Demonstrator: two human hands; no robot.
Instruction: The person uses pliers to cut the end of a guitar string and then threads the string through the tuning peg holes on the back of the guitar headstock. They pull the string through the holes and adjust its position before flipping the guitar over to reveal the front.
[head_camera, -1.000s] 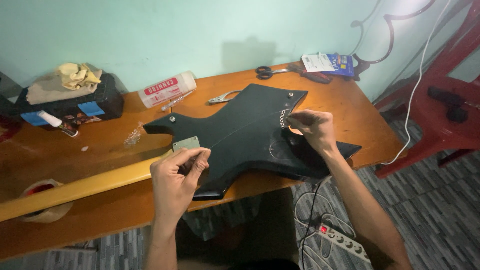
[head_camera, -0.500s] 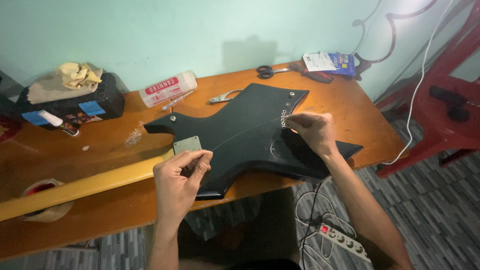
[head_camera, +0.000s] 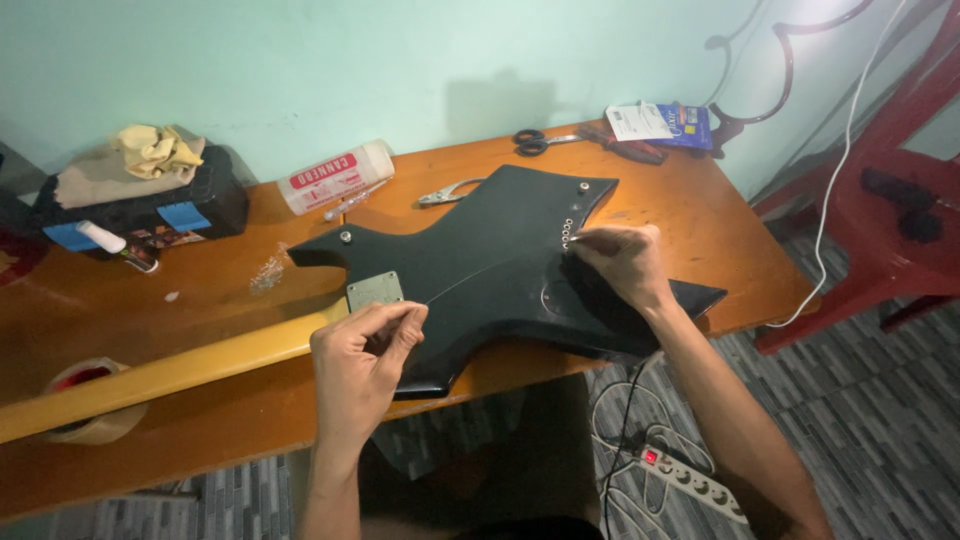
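Note:
A black star-shaped electric guitar body (head_camera: 490, 265) lies face down on the orange wooden table (head_camera: 220, 290), its pale neck (head_camera: 170, 370) running left. A silver neck plate (head_camera: 375, 291) sits at the joint. A thin guitar string (head_camera: 480, 275) stretches across the body. My left hand (head_camera: 362, 360) pinches one end of the string near the neck plate. My right hand (head_camera: 618, 262) holds the other end by the row of small string holes (head_camera: 567, 232).
At the back lie scissors (head_camera: 535, 143), pliers (head_camera: 450, 191), a white tube (head_camera: 335, 176), a string packet (head_camera: 660, 122) and a black case with a rag (head_camera: 140, 190). A tape roll (head_camera: 85, 400) is front left. A power strip (head_camera: 680, 475) lies on the floor, a red chair (head_camera: 890, 200) right.
My left hand has shifted slightly right along the string, fingers pinching tighter. My right hand stays by the string holes.

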